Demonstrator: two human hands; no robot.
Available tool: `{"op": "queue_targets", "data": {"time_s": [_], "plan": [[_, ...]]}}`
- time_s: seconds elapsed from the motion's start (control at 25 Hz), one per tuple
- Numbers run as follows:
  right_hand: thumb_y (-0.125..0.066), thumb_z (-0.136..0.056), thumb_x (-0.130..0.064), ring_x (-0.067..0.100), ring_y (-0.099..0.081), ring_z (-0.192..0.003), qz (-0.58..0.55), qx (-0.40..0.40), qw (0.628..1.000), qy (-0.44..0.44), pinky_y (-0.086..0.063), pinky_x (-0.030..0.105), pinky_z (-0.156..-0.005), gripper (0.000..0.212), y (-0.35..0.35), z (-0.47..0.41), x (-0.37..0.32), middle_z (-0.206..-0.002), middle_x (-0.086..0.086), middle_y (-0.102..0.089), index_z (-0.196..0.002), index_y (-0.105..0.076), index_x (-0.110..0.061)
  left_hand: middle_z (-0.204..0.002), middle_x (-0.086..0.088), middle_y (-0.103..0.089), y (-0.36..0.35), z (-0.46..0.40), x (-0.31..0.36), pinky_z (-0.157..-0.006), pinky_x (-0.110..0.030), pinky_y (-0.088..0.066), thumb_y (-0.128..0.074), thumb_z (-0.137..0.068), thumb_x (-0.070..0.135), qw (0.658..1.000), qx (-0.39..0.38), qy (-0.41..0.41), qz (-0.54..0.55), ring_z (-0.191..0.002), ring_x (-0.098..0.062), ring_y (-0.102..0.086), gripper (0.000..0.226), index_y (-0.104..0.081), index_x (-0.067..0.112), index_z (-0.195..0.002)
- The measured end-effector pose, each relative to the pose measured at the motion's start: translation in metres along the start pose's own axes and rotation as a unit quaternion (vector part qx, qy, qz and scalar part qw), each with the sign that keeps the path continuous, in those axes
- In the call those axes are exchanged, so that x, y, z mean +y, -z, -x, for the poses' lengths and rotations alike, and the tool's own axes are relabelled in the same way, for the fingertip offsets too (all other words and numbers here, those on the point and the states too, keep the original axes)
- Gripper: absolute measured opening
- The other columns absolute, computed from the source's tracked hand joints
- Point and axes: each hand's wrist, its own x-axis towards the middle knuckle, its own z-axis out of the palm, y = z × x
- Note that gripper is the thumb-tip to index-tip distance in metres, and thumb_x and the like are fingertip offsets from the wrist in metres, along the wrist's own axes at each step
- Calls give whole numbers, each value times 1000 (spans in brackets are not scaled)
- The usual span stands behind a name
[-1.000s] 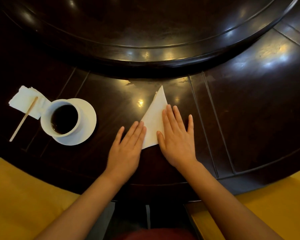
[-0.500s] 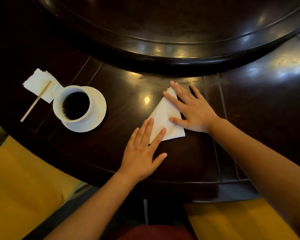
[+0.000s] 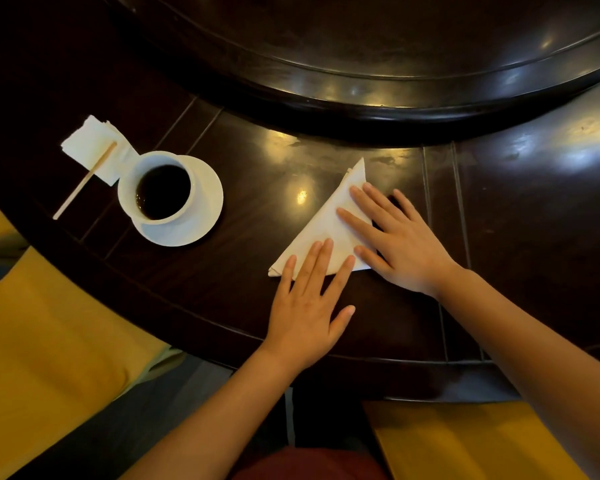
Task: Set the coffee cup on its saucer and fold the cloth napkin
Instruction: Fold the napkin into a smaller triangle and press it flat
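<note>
A white cloth napkin (image 3: 323,226), folded into a triangle, lies flat on the dark wooden table (image 3: 534,202). My left hand (image 3: 309,306) lies flat with its fingertips on the napkin's near edge. My right hand (image 3: 395,240) presses flat on the napkin's right side, fingers spread. Neither hand grips anything. To the left, a white cup (image 3: 160,188) full of black coffee stands on its white saucer (image 3: 205,209), off-centre towards the saucer's left.
A small stack of white paper napkins (image 3: 90,143) with a wooden stirrer (image 3: 84,181) across it lies left of the cup. A raised round turntable (image 3: 361,64) fills the far side of the table. Yellow seat cushions (image 3: 49,334) flank my lap.
My right hand has slid from the napkin's far tip back down its right side. My left hand stays on the near edge. The cup and saucer have not moved.
</note>
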Motion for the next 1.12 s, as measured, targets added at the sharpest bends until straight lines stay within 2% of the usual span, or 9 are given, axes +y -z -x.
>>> {"op": "queue_targets", "data": {"time_s": [0.28, 0.68, 1.12], "plan": [[-21, -96, -45, 24, -1, -144, -3, -21, 999, 39, -4, 46, -115, 55, -3, -17, -13, -156, 9, -9, -147, -15, -26, -155, -16, -16, -2, 18, -6, -112, -47, -12, -28, -93, 49, 999, 9, 46, 5, -143, -27, -9, 62, -20, 20, -148], [-26, -98, -44, 21, 5, -143, 15, -31, 995, 98, 0, 46, -116, 55, -13, -59, -52, -157, 6, -4, -148, -11, -28, -155, -15, -15, 0, 47, -39, -113, -45, -9, -27, -94, 48, 994, 7, 110, -1, -143, -25, -6, 62, -18, 21, -148], [-24, -97, -47, 22, 4, -143, 27, -22, 995, 95, 3, 46, -115, 56, -12, -70, -68, -157, 6, -6, -148, -11, -28, -155, -14, -14, 3, 54, -57, -113, -44, -7, -24, -95, 49, 994, 8, 106, 9, -144, -25, -7, 60, -14, 23, -148]]}}
